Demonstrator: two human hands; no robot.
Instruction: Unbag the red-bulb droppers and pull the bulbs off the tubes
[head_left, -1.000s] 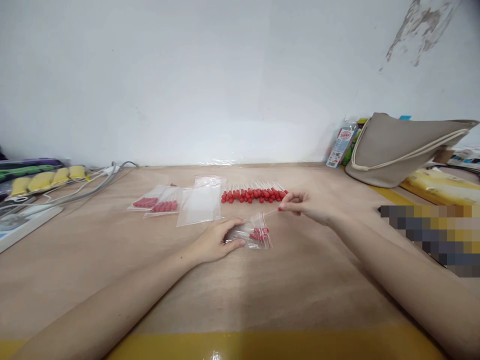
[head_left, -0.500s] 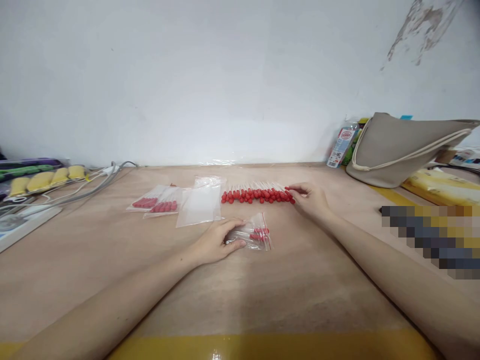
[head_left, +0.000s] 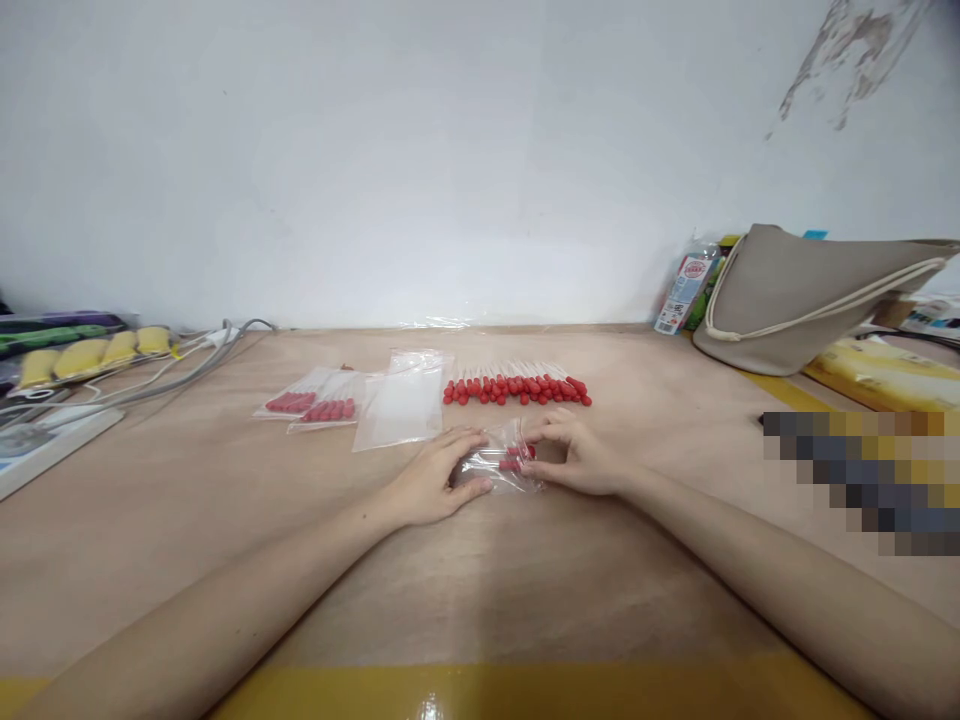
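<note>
While two filled bags (head_left: 326,406) lie aside, the left hand (head_left: 433,480) sits wide around a part-filled bag (head_left: 486,470) on the worktop (head_left: 360,600), the right hand (head_left: 577,455) curves at its mouth, grip unclear, red-tipped sticks (head_left: 514,387) loose beyond

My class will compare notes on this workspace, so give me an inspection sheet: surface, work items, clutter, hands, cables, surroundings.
Surface: brown tabletop, yellow strip along the near edge.
Work items: clear bag holding red-tipped sticks, between the hands; row of red-tipped sticks beyond; two filled bags and flat pale bags to the left.
Clutter: grey bag and labelled bottle at right; yellow pads at left.
Hands: left hand on the clear bag's left end, fingers spread; right hand at its right end, grip unclear.
Cables: grey cable at left.
Surroundings: pale wall, damaged at upper right.
</note>
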